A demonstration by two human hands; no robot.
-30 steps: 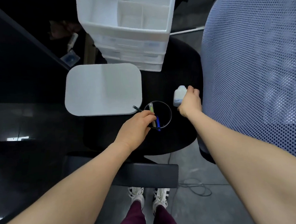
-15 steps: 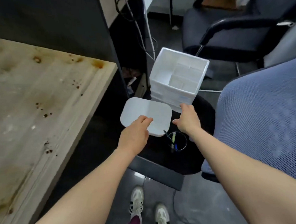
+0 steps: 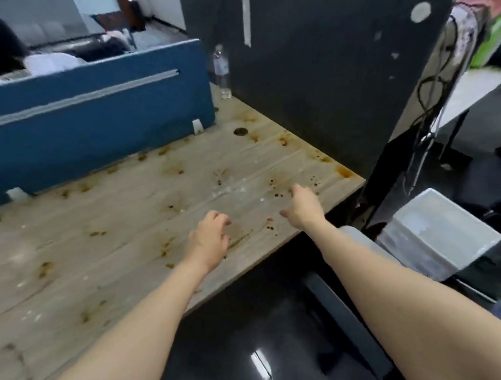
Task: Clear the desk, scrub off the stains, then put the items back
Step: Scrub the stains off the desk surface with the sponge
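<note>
We see both hands, left (image 3: 208,241) and right (image 3: 302,207), above the stained desk (image 3: 99,245), fingers loosely curled, grasping nothing; a water bottle (image 3: 221,70) stands at its far corner.

There is one wooden desk (image 3: 104,229) with lots of brown stains (image 3: 276,189) on it, too many to count. There are two bare hands over it, one left hand (image 3: 208,240) and one right hand (image 3: 302,207). One clear water bottle (image 3: 221,70) stands at the back. There are two walls behind the desk, one blue divider (image 3: 90,118) and one dark panel (image 3: 324,75). One white drawer box (image 3: 436,233) sits off to the right.
</note>
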